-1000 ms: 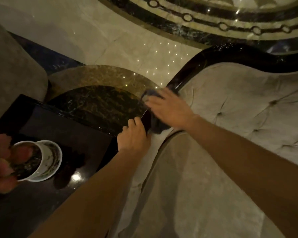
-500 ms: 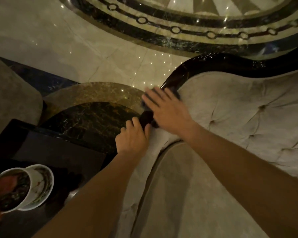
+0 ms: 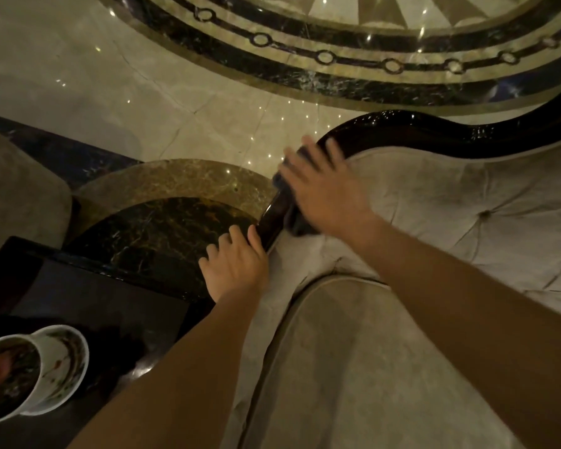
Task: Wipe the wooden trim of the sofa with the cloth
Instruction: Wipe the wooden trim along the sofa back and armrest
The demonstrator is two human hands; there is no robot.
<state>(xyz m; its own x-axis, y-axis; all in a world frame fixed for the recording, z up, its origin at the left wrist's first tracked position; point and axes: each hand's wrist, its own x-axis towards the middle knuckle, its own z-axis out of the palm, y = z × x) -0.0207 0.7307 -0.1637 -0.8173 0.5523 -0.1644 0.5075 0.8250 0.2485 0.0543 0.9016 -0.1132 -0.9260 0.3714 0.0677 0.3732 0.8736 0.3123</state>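
Observation:
The sofa's glossy dark wooden trim (image 3: 434, 134) curves along the top of its tufted beige back and down its left arm. My right hand (image 3: 324, 189) lies flat with fingers spread, pressing a dark cloth (image 3: 297, 223) onto the bend of the trim; the cloth is mostly hidden under the palm. My left hand (image 3: 237, 267) rests lower on the same trim, fingers curled over its edge, holding nothing else.
A round marble side table (image 3: 162, 196) stands left of the sofa arm. A dark square table (image 3: 78, 286) nearer me carries a white patterned vase (image 3: 55, 367) with pink flowers. Another beige seat (image 3: 17, 196) is at far left. The sofa cushion (image 3: 353, 367) is below.
My right hand has slid the cloth up along the curved trim, away from my left hand. The view has tilted, shifting the vase toward the lower left.

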